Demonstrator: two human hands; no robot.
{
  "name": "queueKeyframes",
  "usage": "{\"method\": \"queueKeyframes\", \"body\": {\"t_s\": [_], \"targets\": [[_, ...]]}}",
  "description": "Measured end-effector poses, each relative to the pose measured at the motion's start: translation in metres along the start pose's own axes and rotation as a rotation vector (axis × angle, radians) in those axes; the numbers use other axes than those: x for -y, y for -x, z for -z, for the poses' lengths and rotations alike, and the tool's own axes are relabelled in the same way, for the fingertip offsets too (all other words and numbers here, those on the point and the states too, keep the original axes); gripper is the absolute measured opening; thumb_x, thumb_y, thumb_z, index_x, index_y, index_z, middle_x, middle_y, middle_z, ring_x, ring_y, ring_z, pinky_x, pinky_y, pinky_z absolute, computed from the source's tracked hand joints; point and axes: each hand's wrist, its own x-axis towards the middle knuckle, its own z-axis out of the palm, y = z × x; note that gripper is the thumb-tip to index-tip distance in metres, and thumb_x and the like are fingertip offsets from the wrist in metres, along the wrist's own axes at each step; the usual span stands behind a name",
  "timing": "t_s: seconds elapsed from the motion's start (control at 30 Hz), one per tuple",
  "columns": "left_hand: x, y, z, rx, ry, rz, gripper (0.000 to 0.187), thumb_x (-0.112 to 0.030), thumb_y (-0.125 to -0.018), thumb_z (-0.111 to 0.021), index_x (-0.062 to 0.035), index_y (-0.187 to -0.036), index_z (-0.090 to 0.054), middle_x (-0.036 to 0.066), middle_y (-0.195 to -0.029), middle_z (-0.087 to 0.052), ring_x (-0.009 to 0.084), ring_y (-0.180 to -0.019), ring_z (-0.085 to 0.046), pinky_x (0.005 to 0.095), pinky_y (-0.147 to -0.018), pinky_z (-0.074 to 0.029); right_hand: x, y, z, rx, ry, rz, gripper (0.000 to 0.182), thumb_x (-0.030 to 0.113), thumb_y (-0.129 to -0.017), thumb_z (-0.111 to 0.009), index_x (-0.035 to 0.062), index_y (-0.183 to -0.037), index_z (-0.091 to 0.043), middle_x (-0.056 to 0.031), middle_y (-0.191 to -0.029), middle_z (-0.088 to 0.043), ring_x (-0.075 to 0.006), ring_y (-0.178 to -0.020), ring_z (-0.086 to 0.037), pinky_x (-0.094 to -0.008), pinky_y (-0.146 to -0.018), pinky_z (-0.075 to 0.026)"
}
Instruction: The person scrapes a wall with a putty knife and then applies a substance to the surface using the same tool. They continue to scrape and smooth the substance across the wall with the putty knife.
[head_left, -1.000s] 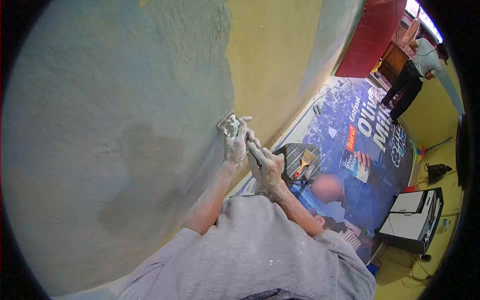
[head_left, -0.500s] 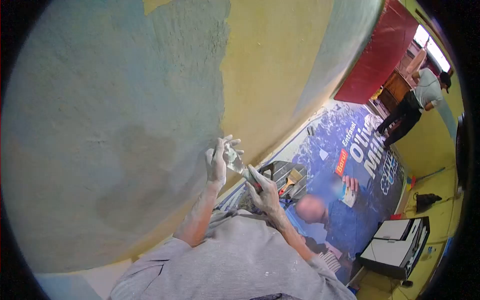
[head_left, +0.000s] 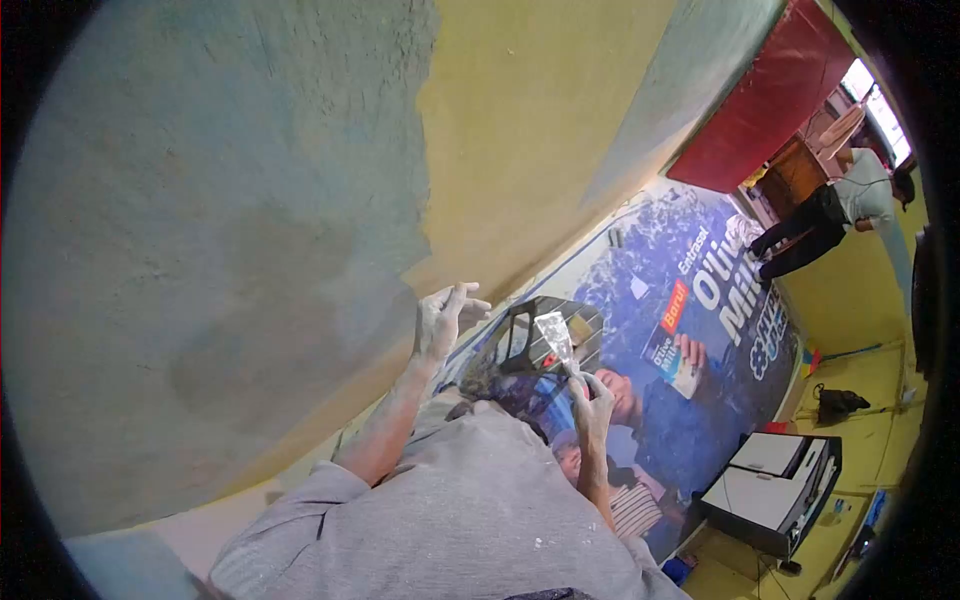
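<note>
My left hand [head_left: 445, 318], coated in whitish dust, is raised close to the wall [head_left: 310, 200] with its fingers apart and nothing in them. In my right hand [head_left: 592, 405] is the handle of a putty knife [head_left: 556, 337], its blade pointing up and smeared white. Behind the blade stands a dark plastic stool or step [head_left: 520, 335]. The wall bears grey-green and yellow areas, with a darker damp-looking patch to the left of my left hand.
A printed banner [head_left: 690, 410] covers the floor. Another person [head_left: 835, 205] stands at the upper right near a red panel [head_left: 760, 95]. A black and white cabinet [head_left: 770, 485] lies at the lower right, and a black bag [head_left: 840, 403] is beyond it.
My right hand has moved right and down with the putty knife, away from my left hand. The blade now points up. The other person leans further over.
</note>
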Motion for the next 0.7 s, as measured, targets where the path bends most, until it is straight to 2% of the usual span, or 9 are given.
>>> {"method": "queueKeyframes", "body": {"t_s": [0.1, 0.2, 0.3, 0.37, 0.43, 0.5, 0.53, 0.63, 0.7], "targets": [[0.004, -0.010, -0.006, 0.033, 0.086, 0.046, 0.046, -0.037, -0.101, -0.048, 0.0057, -0.115, -0.061, 0.015, -0.091, -0.071, 0.0200, -0.083, -0.070, 0.0327, -0.075, -0.056, 0.070, -0.005, 0.010, -0.013, -0.281, -0.200, 0.027, 0.014, -0.087, -0.067, -0.0019, -0.109, -0.063, -0.0016, -0.077, -0.061, -0.0093, -0.068, -0.055, -0.0251, -0.064, -0.045], [-0.030, -0.007, -0.014, 0.145, 0.188, 0.014, 0.051, -0.040, -0.100, -0.048, 0.0055, -0.121, -0.056, 0.017, -0.103, -0.069, 0.0216, -0.091, -0.069, 0.0337, -0.082, -0.055, 0.114, -0.016, -0.005, 0.048, -0.442, 0.051, 0.032, 0.016, -0.089, -0.066, 0.0016, -0.116, -0.057, -0.0001, -0.085, -0.058, -0.0066, -0.073, -0.053, -0.0220, -0.062, -0.042], [-0.056, -0.014, -0.015, 0.298, 0.348, -0.066, 0.056, -0.045, -0.099, -0.047, 0.0053, -0.123, -0.054, 0.018, -0.111, -0.066, 0.0231, -0.099, -0.066, 0.0354, -0.089, -0.052, 0.173, -0.018, -0.020, 0.194, -0.519, 0.125, 0.030, 0.020, -0.091, -0.064, 0.0025, -0.115, -0.058, -0.0006, -0.089, -0.058, -0.0076, -0.076, -0.053, -0.0234, -0.065, -0.043], [-0.067, -0.018, -0.020, 0.280, 0.552, -0.258, 0.064, -0.052, -0.099, -0.038, 0.0028, -0.131, -0.047, 0.022, -0.118, -0.061, 0.0309, -0.106, -0.063, 0.0448, -0.093, -0.049, 0.201, -0.025, -0.038, 0.264, -0.468, 0.222, 0.032, 0.027, -0.093, -0.062, 0.0032, -0.114, -0.060, 0.0003, -0.084, -0.057, -0.0067, -0.073, -0.050, -0.0228, -0.065, -0.041], [-0.106, -0.016, -0.016, 0.377, 0.510, -0.289, 0.068, -0.058, -0.097, -0.037, -0.0007, -0.132, -0.046, 0.023, -0.119, -0.060, 0.0324, -0.106, -0.063, 0.0470, -0.093, -0.048, 0.218, -0.032, -0.055, 0.319, -0.477, 0.227, 0.032, 0.028, -0.095, -0.060, 0.0028, -0.113, -0.061, 0.0024, -0.078, -0.055, -0.0044, -0.067, -0.048, -0.0208, -0.059, -0.039], [-0.123, -0.020, -0.018, 0.285, 0.700, -0.331, 0.058, -0.048, -0.100, -0.042, 0.0035, -0.126, -0.050, 0.022, -0.111, -0.064, 0.0313, -0.095, -0.067, 0.0425, -0.082, -0.054, 0.233, -0.041, -0.071, 0.399, -0.536, 0.190, 0.030, 0.027, -0.096, -0.059, 0.0021, -0.113, -0.061, 0.0039, -0.073, -0.052, -0.0028, -0.060, -0.045, -0.0201, -0.053, -0.036], [-0.129, -0.023, -0.021, 0.177, 0.676, -0.358, 0.050, -0.043, -0.100, -0.045, 0.0006, -0.123, -0.052, 0.020, -0.105, -0.066, 0.0291, -0.086, -0.069, 0.0389, -0.072, -0.057, 0.233, -0.048, -0.079, 0.423, -0.535, 0.198, 0.029, 0.026, -0.096, -0.058, 0.0020, -0.112, -0.061, 0.0048, -0.071, -0.051, -0.0028, -0.057, -0.044, -0.0207, -0.049, -0.035], [-0.136, -0.029, -0.017, -0.088, 0.415, -0.300, 0.041, -0.037, -0.100, -0.048, -0.0013, -0.118, -0.055, 0.017, -0.097, -0.068, 0.0256, -0.076, -0.070, 0.0342, -0.062, -0.057, 0.220, -0.069, -0.103, 0.524, -0.498, 0.246, 0.029, 0.028, -0.096, -0.061, 0.0023, -0.110, -0.061, 0.0055, -0.067, -0.050, -0.0029, -0.057, -0.044, -0.0204, -0.049, -0.035], [-0.130, -0.037, -0.021, -0.185, 0.473, -0.341, 0.033, -0.032, -0.100, -0.052, -0.0027, -0.114, -0.056, 0.014, -0.090, -0.068, 0.0218, -0.067, -0.069, 0.0311, -0.054, -0.055, 0.221, -0.073, -0.110, 0.607, -0.544, 0.205, 0.028, 0.028, -0.096, -0.060, 0.0024, -0.107, -0.061, 0.0050, -0.068, -0.051, -0.0031, -0.056, -0.045, -0.0205, -0.049, -0.036]]}}
